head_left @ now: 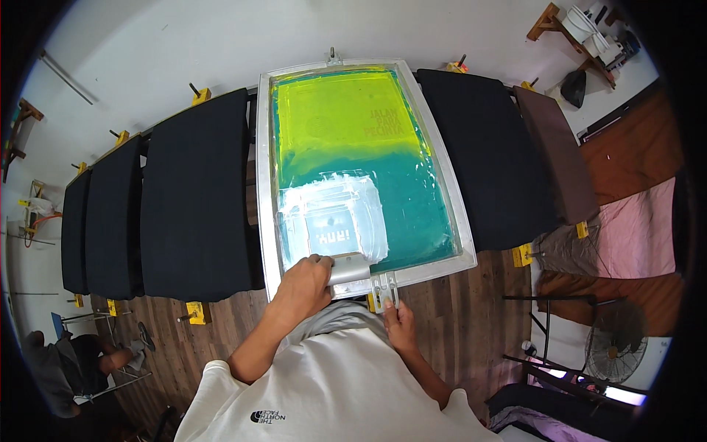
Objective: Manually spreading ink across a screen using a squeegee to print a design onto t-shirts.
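Observation:
A screen printing frame (462, 221) with a pale metal rim lies in front of me. Its teal mesh carries yellow-green ink (331, 110) over the far part and a patch of white ink (372, 210) near the left front. My left hand (303, 286) is wrapped round the left end of a squeegee (349, 268) with a grey metal handle, at the frame's near edge by the white ink. Just right of it, my right hand (400, 324) pinches a slotted metal bracket (384, 287) at the near rim. Part of the right fingers is hidden.
Boards covered in black cloth stand to the left (195, 199) and right (479, 162), with yellow blocks (197, 313) at their ends. Beyond the right one is a brown board (556, 155). A fan (615, 340) stands at right; a person (77, 365) sits at lower left.

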Demonstrator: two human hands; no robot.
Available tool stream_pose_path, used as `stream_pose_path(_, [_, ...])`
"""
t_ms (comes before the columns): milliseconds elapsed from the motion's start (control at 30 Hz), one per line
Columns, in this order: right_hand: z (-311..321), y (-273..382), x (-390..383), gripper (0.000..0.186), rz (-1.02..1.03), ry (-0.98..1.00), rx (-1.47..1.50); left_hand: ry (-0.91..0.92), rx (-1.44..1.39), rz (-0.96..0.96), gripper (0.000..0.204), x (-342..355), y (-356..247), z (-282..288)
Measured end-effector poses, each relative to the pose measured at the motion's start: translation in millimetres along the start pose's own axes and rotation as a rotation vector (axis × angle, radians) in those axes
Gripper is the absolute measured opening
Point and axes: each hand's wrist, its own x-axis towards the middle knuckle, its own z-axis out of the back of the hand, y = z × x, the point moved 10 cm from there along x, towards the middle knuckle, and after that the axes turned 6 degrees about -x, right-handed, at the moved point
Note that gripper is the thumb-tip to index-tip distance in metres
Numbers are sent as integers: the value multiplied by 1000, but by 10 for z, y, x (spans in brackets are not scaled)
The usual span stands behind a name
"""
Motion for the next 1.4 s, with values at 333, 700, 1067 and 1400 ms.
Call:
stream_pose_path(333, [-3, -22, 6, 40, 56, -29, -2, -7, 19, -7, 40, -3, 15, -21])
stream_pose_path(700, [-70, 56, 1, 35, -11, 65, 298, -10, 47, -2, 41, 6, 24, -31])
stream_pose_path(1067, [14, -55, 101, 43, 60, 216, 50, -11, 46, 26, 39, 43, 247, -268])
stream_pose_path(1400, [-141, 2711, -192, 50, 1101, -16, -839, -74, -104, 25, 40, 116, 294, -152])
